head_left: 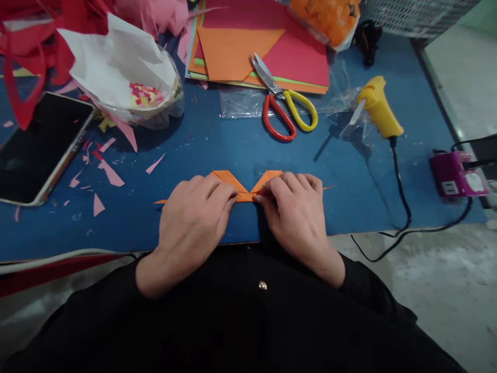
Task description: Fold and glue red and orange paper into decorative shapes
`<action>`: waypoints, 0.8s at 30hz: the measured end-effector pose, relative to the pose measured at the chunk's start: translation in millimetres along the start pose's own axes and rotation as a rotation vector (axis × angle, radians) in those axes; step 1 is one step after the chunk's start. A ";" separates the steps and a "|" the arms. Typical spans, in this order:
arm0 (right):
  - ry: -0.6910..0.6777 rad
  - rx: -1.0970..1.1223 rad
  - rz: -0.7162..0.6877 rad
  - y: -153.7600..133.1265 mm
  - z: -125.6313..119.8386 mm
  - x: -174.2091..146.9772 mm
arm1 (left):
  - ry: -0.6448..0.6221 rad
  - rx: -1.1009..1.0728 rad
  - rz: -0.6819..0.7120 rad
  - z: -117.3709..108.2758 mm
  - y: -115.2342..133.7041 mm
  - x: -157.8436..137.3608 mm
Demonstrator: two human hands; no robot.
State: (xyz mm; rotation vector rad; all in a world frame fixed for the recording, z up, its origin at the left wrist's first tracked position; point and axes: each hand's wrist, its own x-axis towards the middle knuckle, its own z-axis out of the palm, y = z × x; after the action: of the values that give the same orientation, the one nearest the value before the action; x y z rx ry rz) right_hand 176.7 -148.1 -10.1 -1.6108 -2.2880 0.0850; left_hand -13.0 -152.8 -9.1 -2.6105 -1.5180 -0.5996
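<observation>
A folded piece of orange paper [245,197] lies near the front edge of the blue table, with two raised flaps that leave a V-shaped gap between them. My left hand [194,215] is closed on its left half, thumb and fingertips pinching the lower strip. On the other half, my right hand [293,207] pinches the same strip, fingers curled over the paper. Thin pointed orange ends stick out past both hands. My palms and fingers cover much of the paper.
Scissors [276,93] with red and yellow handles rest beyond, against stacked coloured paper [303,57]. A yellow glue gun [378,106] with a black cord stands right. At left are a phone [39,145], a paper-lined bowl [171,98] and pink scraps [111,173].
</observation>
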 end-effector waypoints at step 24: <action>-0.086 0.023 0.068 13.9 -14.4 0.4 | 0.030 0.199 0.405 -2.2 11.1 -4.8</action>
State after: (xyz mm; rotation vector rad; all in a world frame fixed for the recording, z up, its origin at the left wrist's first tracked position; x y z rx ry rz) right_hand 193.5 -144.9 0.2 -1.7043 -2.2871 0.2005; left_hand -6.4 -163.0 -7.2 -2.6243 -0.9391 -0.4200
